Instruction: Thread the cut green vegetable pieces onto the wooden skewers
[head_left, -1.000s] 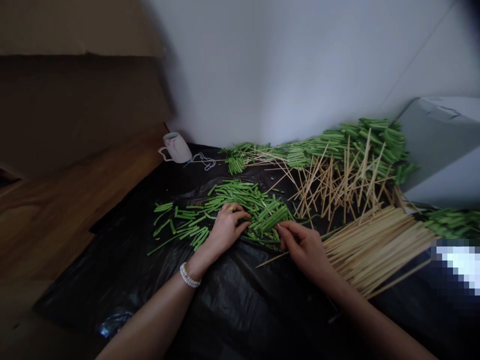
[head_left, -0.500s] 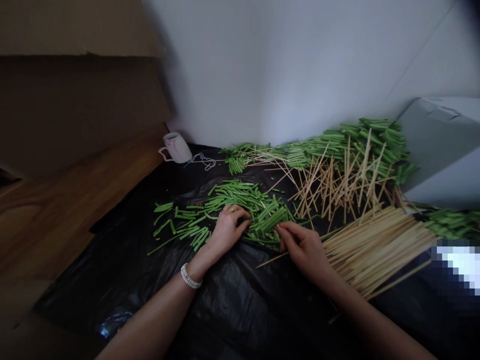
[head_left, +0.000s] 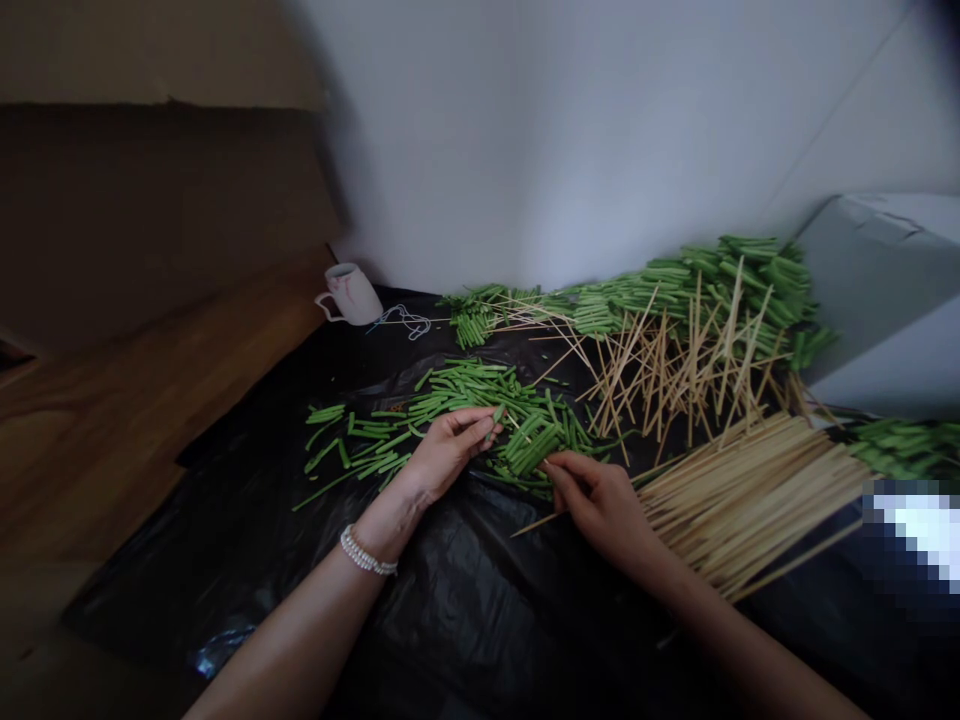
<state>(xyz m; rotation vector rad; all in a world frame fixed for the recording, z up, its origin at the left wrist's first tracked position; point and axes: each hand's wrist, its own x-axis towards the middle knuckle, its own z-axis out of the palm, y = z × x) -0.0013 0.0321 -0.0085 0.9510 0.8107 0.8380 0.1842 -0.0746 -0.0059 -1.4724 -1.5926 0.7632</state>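
My left hand (head_left: 459, 447) pinches a short cut green stem piece (head_left: 499, 413) between thumb and fingers, close to the tip of a skewer. My right hand (head_left: 596, 495) grips a thin wooden skewer (head_left: 528, 430) on which several cut green stems (head_left: 531, 448) sit side by side. The skewer's far end is largely hidden by the right hand. Under and behind both hands spreads a loose pile of cut green stems (head_left: 465, 385). A separate bare skewer (head_left: 536, 524) pokes out below my right hand.
Bare wooden skewers (head_left: 750, 500) lie in a thick bundle at the right. Behind them, loaded green skewers (head_left: 652, 290) are piled along the white wall (head_left: 570, 150). A white mug (head_left: 352, 295) and a tangled cord (head_left: 407, 321) stand at the back left on the black plastic sheet (head_left: 420, 610).
My left hand has risen from the pile with a green stem piece and turned toward the skewer tip. My right hand has shifted slightly left and down with the loaded skewer.
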